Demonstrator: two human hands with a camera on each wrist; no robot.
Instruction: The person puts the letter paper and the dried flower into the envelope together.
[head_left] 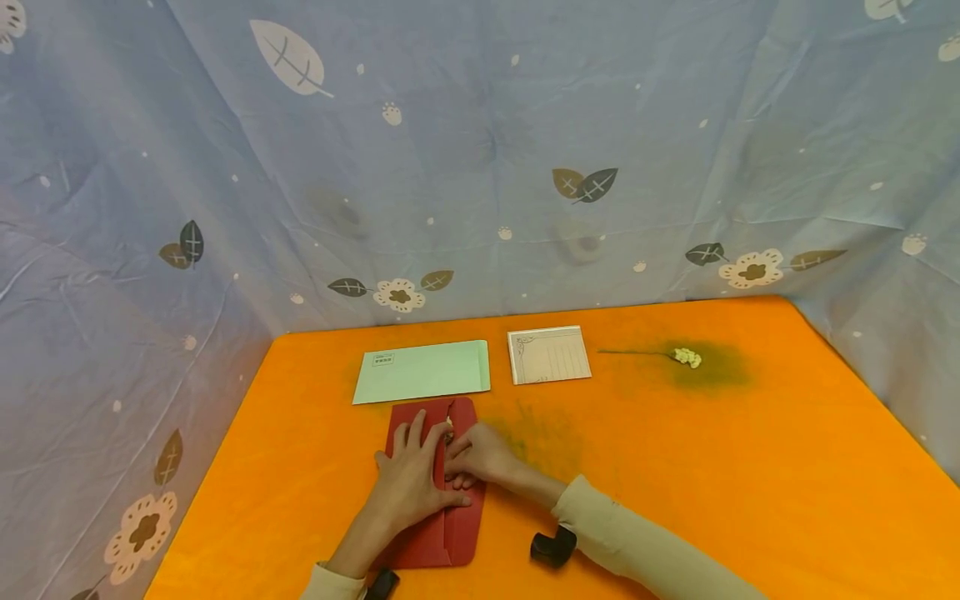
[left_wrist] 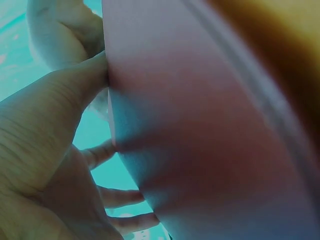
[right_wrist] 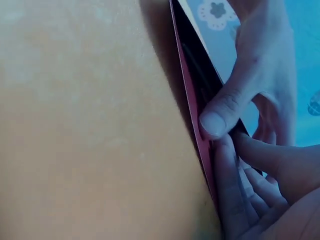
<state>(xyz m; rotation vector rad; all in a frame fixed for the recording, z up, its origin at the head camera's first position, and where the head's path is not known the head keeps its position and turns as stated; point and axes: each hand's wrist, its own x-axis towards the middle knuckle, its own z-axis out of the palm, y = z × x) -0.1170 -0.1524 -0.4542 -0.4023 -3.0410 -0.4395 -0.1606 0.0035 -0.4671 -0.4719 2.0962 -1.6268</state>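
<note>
Fingers spread, your left hand [head_left: 408, 479] steadies the red paper envelope [head_left: 423, 542], its lengthwise opening [head_left: 446, 529] at your right hand [head_left: 482, 456], grip unclear.

In the head view, a red envelope [head_left: 420, 543] shows lower centre, a mint-green envelope [head_left: 423, 374] above it; a whitish card [head_left: 550, 357] has grey lines. The flower [head_left: 686, 357] right of centre is pale yellow, the tabletop [head_left: 712, 467] orange, the backdrop [head_left: 465, 150] grey-blue — patterned with leaves and blossoms.

Mint envelope [head_left: 423, 372], lined card [head_left: 550, 357] (perhaps several), pale flower [head_left: 686, 357] just beside.
</note>
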